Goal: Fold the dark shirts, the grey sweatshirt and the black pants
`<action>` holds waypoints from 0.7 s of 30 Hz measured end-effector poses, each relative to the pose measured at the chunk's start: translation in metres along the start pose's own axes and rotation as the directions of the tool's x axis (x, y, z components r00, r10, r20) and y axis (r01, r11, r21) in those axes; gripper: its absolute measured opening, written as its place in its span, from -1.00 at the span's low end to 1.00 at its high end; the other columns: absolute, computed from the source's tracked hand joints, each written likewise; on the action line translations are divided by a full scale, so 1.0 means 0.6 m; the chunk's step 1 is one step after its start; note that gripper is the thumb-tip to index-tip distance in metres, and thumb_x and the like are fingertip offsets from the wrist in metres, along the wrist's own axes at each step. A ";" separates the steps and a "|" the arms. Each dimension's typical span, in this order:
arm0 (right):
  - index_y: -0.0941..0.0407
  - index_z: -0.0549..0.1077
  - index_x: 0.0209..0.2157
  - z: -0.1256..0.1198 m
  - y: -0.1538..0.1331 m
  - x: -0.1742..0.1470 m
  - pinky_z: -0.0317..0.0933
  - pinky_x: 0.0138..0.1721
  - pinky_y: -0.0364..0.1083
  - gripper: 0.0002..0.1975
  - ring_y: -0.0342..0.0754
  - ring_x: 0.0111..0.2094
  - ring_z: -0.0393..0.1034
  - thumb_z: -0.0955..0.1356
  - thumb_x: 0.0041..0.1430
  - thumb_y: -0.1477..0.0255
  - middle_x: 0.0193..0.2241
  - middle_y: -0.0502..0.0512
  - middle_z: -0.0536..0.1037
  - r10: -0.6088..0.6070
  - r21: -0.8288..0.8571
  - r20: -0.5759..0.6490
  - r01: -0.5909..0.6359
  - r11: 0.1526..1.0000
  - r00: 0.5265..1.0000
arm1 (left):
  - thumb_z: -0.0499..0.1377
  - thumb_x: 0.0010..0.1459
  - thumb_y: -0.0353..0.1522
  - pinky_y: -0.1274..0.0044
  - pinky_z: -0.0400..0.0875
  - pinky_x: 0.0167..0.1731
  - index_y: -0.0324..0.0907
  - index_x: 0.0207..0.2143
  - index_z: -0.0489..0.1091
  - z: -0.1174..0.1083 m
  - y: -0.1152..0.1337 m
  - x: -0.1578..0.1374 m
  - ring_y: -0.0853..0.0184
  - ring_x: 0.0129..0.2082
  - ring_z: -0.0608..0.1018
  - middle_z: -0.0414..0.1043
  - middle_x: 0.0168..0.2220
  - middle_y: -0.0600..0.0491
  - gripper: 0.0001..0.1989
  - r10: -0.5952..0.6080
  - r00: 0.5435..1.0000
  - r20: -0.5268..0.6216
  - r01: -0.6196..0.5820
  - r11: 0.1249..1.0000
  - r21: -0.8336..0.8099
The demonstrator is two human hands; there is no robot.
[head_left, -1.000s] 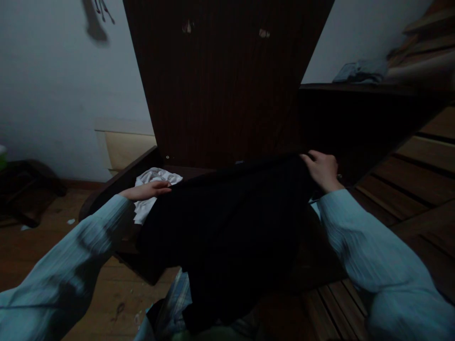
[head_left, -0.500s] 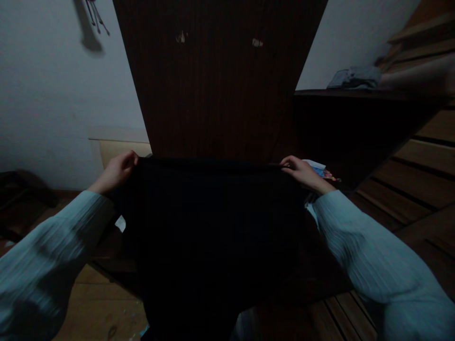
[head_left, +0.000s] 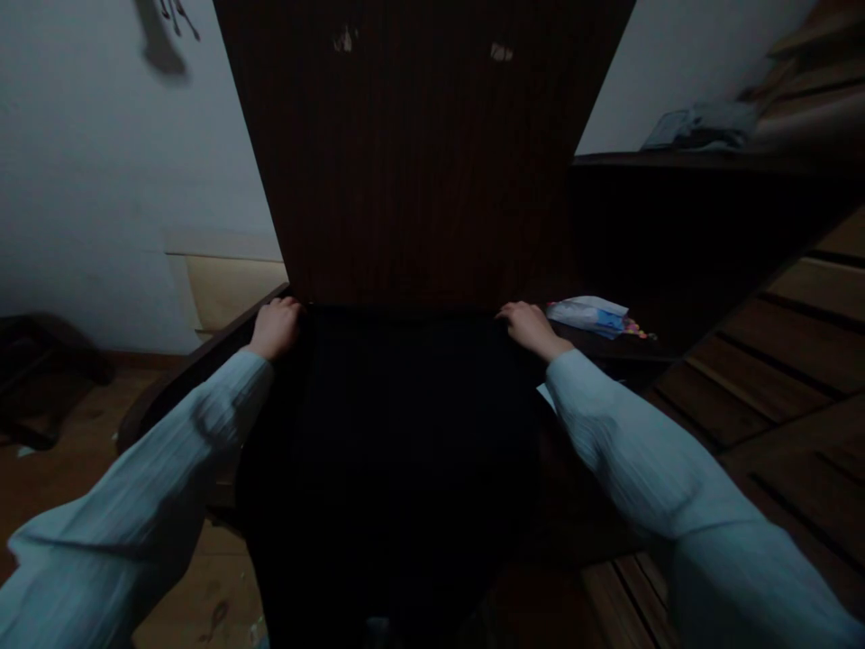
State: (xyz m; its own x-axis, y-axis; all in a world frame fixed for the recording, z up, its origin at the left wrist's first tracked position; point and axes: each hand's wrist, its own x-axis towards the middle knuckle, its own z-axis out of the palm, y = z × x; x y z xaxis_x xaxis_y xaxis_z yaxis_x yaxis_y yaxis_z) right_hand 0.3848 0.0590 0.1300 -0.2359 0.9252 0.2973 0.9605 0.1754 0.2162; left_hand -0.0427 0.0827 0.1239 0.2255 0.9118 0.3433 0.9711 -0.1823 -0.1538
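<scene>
A black cloth [head_left: 419, 424] is spread wide before me, its far edge drawn nearly straight between my hands. My left hand [head_left: 277, 327] is closed on its far left corner, beside the curved rim of the dark wooden furniture. At the far right corner my right hand [head_left: 533, 330] grips the cloth, fingers curled over the edge. The near part of the cloth hangs down toward me, and its folds are lost in the dark. Just right of my right hand lies a clear and blue plastic packet [head_left: 591, 315] with colourful bits at one end.
A tall dark wooden panel [head_left: 419, 162] rises right behind the cloth. On the right, folded clothing [head_left: 709, 124] rests on a dark shelf top [head_left: 676, 160], near wooden slats [head_left: 804, 306]. A dark low object [head_left: 40, 379] stands on the floor at left.
Both hands have moved closer together, with the left going right and the right going left. The cloth's far edge has come down against the furniture, and the packet now shows more fully.
</scene>
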 end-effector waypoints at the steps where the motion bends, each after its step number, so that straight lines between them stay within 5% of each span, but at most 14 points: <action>1: 0.15 0.49 -0.26 0.009 -0.009 -0.001 0.14 -0.16 -0.07 -0.67 0.01 -0.14 0.31 0.19 0.00 0.63 -0.19 0.15 0.48 -0.020 -0.011 0.069 0.021 1.000 0.997 | -0.07 0.03 -0.53 0.36 0.25 -0.19 -0.32 -0.23 0.38 0.016 0.007 -0.006 0.10 -0.13 0.39 0.36 -0.13 -0.20 -0.70 0.002 0.998 0.058 -0.003 1.000 0.015; 4: 0.17 0.49 -0.27 0.023 -0.034 -0.001 0.16 -0.20 -0.10 -0.71 0.00 -0.17 0.35 0.18 0.07 0.53 -0.22 0.19 0.51 0.020 -0.025 0.251 -0.014 1.000 0.968 | -0.05 0.06 -0.50 0.39 0.28 -0.24 -0.32 -0.32 0.39 0.053 0.024 -0.020 0.12 -0.21 0.45 0.42 -0.23 -0.18 -0.76 0.003 0.979 0.204 -0.002 1.000 -0.005; 7: 0.23 0.49 -0.28 0.025 -0.054 0.006 0.17 -0.25 -0.10 -0.71 0.03 -0.21 0.39 0.19 0.08 0.48 -0.24 0.29 0.51 0.106 -0.047 0.354 -0.096 0.994 0.929 | -0.06 0.10 -0.48 0.37 0.28 -0.24 -0.34 -0.33 0.38 0.078 0.041 -0.022 0.10 -0.21 0.46 0.41 -0.22 -0.20 -0.77 0.007 0.975 0.223 -0.002 1.000 -0.024; 14: 0.27 0.40 -0.17 0.041 -0.094 0.049 0.15 -0.16 -0.05 -0.69 0.12 -0.08 0.27 0.25 0.06 0.42 -0.19 0.30 0.47 0.108 0.001 0.107 -0.108 0.994 0.988 | -0.11 0.12 -0.48 0.37 0.24 -0.11 -0.37 -0.12 0.24 0.124 0.095 0.031 0.12 -0.08 0.41 0.36 -0.12 -0.26 -0.70 -0.006 0.978 0.211 0.028 0.994 -0.101; 21: 0.19 0.43 -0.16 0.083 -0.100 0.082 0.21 -0.23 -0.10 -0.72 0.05 -0.15 0.37 0.21 0.11 0.48 -0.18 0.27 0.48 0.147 0.044 0.255 -0.164 0.986 0.956 | -0.03 0.13 -0.38 0.49 0.31 -0.20 -0.29 -0.06 0.22 0.170 0.133 0.078 0.22 -0.14 0.47 0.43 -0.16 -0.16 -0.68 0.016 0.946 0.324 0.040 0.985 -0.168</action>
State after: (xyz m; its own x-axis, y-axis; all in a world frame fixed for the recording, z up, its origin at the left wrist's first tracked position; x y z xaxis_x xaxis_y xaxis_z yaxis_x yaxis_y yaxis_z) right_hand 0.3231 0.1104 0.0854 -0.0462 0.9958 0.0786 0.9917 0.0362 0.1237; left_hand 0.0372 0.1485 0.0331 0.2042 0.9787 0.0223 0.9787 -0.2046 0.0184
